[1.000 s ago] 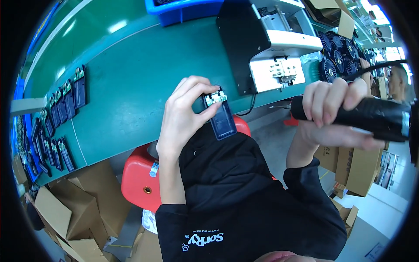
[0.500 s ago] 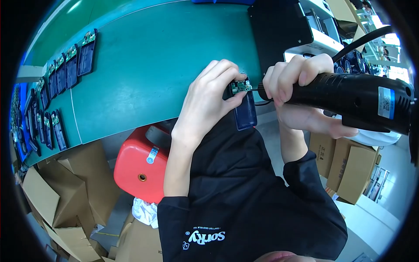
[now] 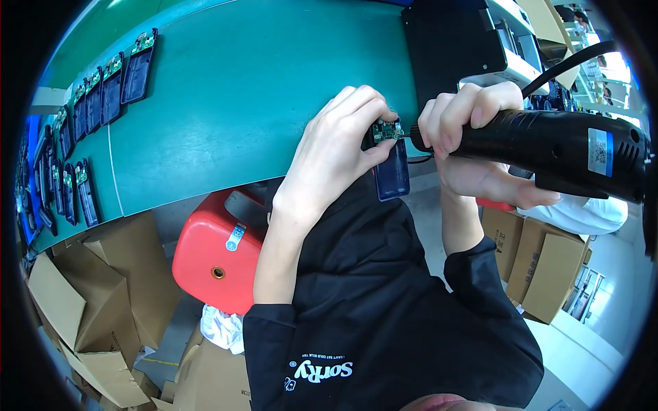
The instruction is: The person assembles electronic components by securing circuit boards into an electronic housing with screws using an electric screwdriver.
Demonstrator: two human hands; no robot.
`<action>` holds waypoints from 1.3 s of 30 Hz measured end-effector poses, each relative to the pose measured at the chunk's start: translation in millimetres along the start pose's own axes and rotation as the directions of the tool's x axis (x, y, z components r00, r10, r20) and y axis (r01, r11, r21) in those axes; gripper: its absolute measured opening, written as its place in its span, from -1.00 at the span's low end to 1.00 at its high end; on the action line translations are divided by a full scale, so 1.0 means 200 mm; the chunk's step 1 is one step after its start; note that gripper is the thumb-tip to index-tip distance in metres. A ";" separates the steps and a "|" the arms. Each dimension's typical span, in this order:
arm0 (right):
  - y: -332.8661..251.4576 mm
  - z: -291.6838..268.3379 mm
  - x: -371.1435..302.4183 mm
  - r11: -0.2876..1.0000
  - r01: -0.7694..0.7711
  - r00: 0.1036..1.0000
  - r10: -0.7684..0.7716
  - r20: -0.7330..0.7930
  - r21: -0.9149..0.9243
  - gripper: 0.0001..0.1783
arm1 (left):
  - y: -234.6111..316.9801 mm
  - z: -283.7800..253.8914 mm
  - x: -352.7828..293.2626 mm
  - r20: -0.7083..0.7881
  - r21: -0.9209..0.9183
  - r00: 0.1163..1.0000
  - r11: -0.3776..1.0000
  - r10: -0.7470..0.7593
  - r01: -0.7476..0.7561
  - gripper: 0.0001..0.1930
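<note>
A: Obs. Left hand pinches a dark blue slim case with a small green circuit board at its top end, fingers closed round the top, held above the table edge near centre frame. Right hand is wrapped tight round a black electric screwdriver, bit tip at the board from 3 o'clock.

B: Technique?

A: Judgement: keep bit square to the screw, brace the case, light pressure.

B: Labels?

A: Blue-and-white rectangular sticker on the driver, 3 o'clock. Small sticker on the red stool, 7 o'clock. Brown cartons at 4 o'clock, more cartons at 8 o'clock.
</note>
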State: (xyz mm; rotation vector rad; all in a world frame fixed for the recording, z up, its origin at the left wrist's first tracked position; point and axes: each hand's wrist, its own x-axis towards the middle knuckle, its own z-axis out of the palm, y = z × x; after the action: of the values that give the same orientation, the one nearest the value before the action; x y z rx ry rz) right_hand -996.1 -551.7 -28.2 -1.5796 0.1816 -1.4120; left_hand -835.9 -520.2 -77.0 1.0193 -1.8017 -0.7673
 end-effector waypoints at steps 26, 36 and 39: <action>0.04 0.04 -0.04 1.000 -0.003 0.998 0.005 -0.055 0.025 0.07 | -0.01 -0.01 0.00 0.037 -0.073 0.999 0.997 0.006 -0.004 -0.67; -0.01 0.04 -0.03 0.999 0.017 0.995 -0.012 -0.096 0.050 0.05 | -0.01 -0.05 0.05 0.069 0.010 0.996 0.999 0.050 -0.051 -0.70; -0.19 0.06 -0.04 0.990 0.131 0.983 -0.123 -0.138 0.049 0.01 | 0.00 -0.08 0.09 0.088 0.094 0.994 0.993 0.059 -0.067 -0.73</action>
State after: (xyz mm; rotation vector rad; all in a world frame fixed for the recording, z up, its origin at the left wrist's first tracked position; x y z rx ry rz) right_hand -1006.8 -519.9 -4.8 -1.4707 0.1207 -1.6108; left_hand -825.9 -536.9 -64.8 0.9997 -1.9508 -0.6994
